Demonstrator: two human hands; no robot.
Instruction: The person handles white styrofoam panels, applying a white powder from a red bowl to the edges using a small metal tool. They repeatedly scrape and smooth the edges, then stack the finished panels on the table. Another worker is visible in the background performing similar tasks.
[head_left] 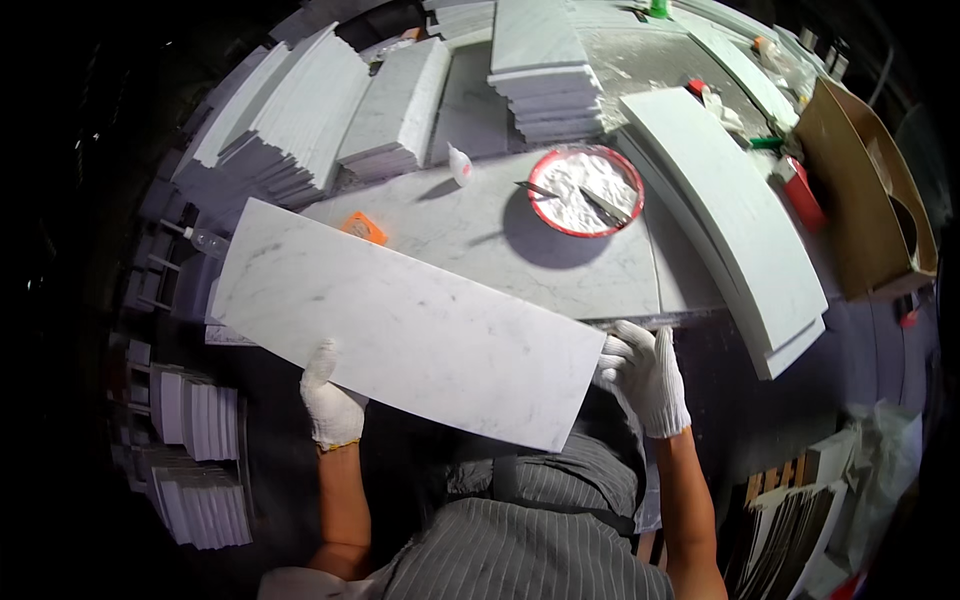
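Head view: I am holding a long, white, grey-veined stone slab [410,325] aslant before my body, its broad face showing; it is overlapping the near part of the pale, grey-veined stone counter [620,275], though I cannot tell whether anything is supporting it from below.
Gloved left hand [335,408]: my thumb is pressing on the slab's near long edge while the other fingers are hiding underneath, so I am pinching it, probably to stop it tipping.
Gloved right hand [655,385]: my fingers are curling at the slab's right corner, the thumb standing apart; I am likely steadying that end, but I cannot tell how firmly they are closing.
Bare forearms: my left one [344,500] is rising almost straight to the glove; my right one [688,495] is leaning slightly inward, elbow low.
Round red-rimmed bowl [572,233]: it is sitting beyond the slab, holding white paste [570,172] and two dark blade-like tools [606,207], seemingly within easy reach.
Small white squeeze bottle [460,167]: it is standing left of the bowl, apart from the slab.
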